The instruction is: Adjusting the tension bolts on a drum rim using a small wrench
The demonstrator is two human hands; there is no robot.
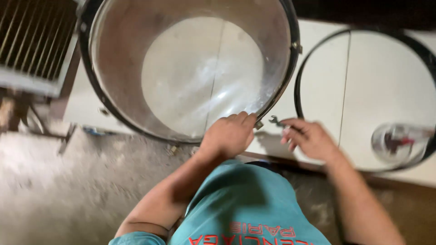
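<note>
Drum shell (113,68), gripped at its rim by the left hand (229,134), could tip if released while the right hand (309,138), pinching a small wrench (275,121) just beside, slips off the lug (259,124).

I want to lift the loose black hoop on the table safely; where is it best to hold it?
Grip the black hoop on its left arc, from above. It lies flat on the white table, thin and bare there, near the right hand holding the small wrench.

Left hand (229,134) is reaching forward, fingers curled in a grip; right hand (309,138) is extending alongside, fingers pinching loosely.
</note>
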